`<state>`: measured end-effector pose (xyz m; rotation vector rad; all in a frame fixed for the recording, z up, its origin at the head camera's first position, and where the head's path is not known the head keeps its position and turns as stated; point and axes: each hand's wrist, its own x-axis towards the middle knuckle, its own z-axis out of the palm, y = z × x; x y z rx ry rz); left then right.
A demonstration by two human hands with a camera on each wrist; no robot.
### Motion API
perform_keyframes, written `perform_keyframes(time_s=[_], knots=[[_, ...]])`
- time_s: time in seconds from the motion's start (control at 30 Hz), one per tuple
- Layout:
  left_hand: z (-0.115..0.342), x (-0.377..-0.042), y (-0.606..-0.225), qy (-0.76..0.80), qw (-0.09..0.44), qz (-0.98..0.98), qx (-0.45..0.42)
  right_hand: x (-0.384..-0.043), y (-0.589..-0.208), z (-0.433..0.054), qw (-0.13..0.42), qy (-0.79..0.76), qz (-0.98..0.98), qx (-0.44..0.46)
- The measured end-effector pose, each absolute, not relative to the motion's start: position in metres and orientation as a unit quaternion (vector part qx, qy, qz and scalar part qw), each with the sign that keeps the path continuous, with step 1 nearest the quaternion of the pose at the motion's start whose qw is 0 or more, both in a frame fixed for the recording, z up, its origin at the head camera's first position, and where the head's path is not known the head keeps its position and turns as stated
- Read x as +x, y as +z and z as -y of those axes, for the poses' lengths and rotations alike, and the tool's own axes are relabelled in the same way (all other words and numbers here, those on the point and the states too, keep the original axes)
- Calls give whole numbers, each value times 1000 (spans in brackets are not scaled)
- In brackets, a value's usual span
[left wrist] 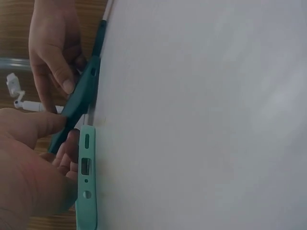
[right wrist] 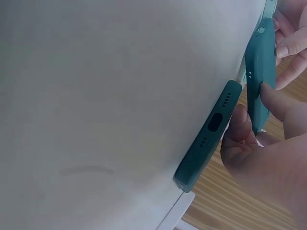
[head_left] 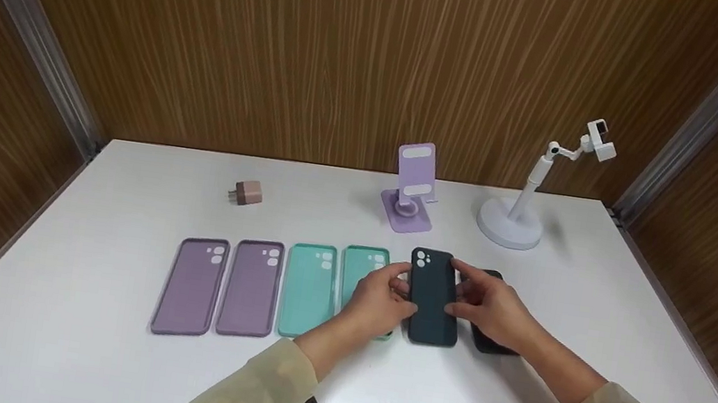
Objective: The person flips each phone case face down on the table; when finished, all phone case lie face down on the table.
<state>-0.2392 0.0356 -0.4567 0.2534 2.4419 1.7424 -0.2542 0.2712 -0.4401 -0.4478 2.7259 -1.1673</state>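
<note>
A dark green phone case (head_left: pixel 432 303), its back facing up and camera holes at the top left, is held between both hands. My left hand (head_left: pixel 380 299) pinches its left edge with the thumb on the back, and my right hand (head_left: pixel 495 308) grips the right edge the same way. In the right wrist view the held case (right wrist: pixel 261 72) is tilted above the table. Under my right hand lies another dark case (head_left: pixel 489 343), partly covered. A mint green case (head_left: pixel 354 264) lies beneath my left hand and wrist, partly hidden.
Farther left lie another mint case (head_left: pixel 307 293) and two purple cases (head_left: pixel 249 291), insides up. Behind them sits a pink and brown charger plug (head_left: pixel 249 192). At the back stand a purple phone stand (head_left: pixel 414 181) and a white jointed stand (head_left: pixel 512 223). Wood-patterned panels (head_left: pixel 352 53) enclose the table.
</note>
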Motion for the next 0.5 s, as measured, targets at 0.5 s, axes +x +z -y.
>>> perform_keyframes(time_s=[0.5], knots=[[-33, -240, -460, 567, 99, -814, 79, -256, -444, -275, 93, -401, -898, -157]])
